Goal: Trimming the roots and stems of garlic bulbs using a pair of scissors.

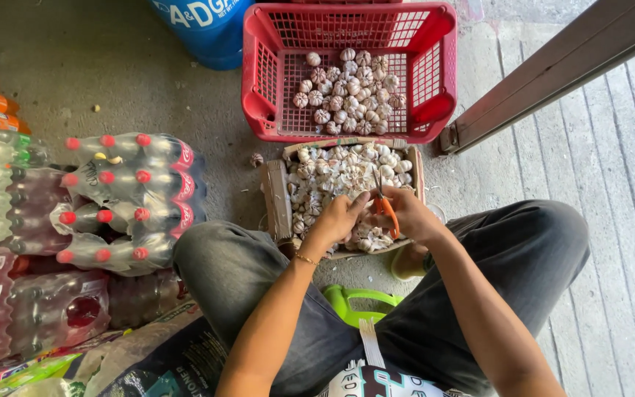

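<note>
Scissors (386,208) with orange handles sit in the right hand (406,215), blades up over the cardboard box (277,198) of papery garlic. The left hand (339,218) pinches a garlic bulb (359,200) at the blades. Fingertips so near the cut risk a nick if the dry skin slips. Knobbly trimmed bulbs (347,92) fill the red plastic lattice basket (259,81).
</note>
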